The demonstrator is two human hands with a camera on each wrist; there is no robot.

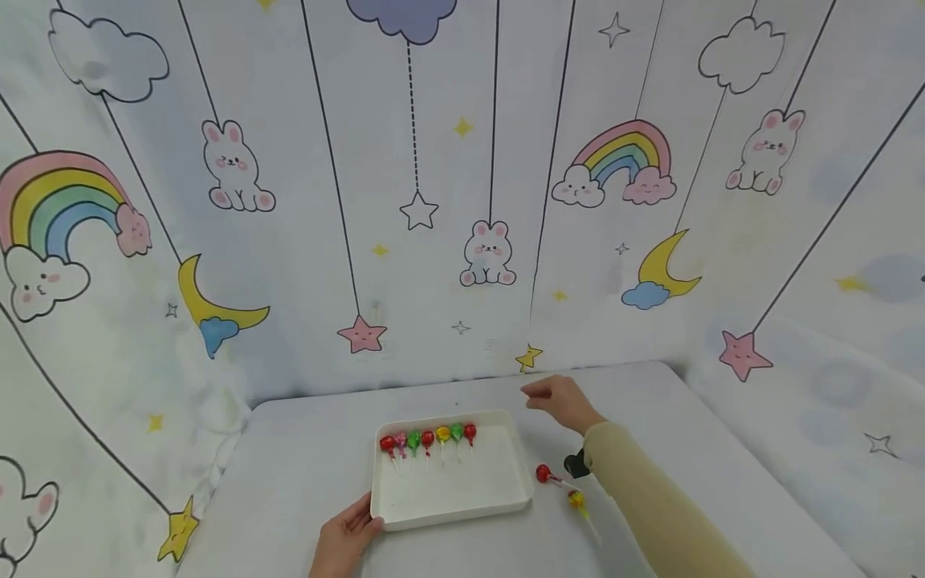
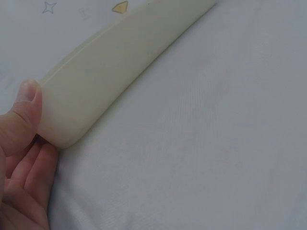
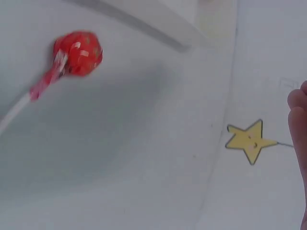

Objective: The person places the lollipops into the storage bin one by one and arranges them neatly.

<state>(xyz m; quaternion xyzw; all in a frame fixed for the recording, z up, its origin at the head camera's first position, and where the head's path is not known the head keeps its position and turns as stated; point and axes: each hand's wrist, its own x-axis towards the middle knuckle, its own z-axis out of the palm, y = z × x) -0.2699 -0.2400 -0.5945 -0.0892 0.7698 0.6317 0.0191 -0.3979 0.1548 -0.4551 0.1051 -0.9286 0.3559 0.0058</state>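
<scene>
A white tray (image 1: pixel 462 502) holds a row of several lollipops, red, pink, green and yellow, along its far side. The left hand (image 1: pixel 343 539) grips the tray's near left corner, with the thumb (image 2: pixel 29 108) on the rim and the fingers low at its side in the left wrist view. Above the table, right of the tray's far corner, the right hand (image 1: pixel 562 404) is raised with nothing visible in it. A red lollipop (image 1: pixel 543 474) and a yellow lollipop (image 1: pixel 576 499) lie right of the tray; the red lollipop (image 3: pixel 79 53) also shows in the right wrist view.
The white table (image 1: pixel 289 449) reaches back to a wall covering (image 1: pixel 433 305) printed with rabbits, stars and rainbows. A black object (image 1: pixel 576 465) is at the right sleeve's cuff. The right forearm (image 1: pixel 654 514) extends over the table's right part.
</scene>
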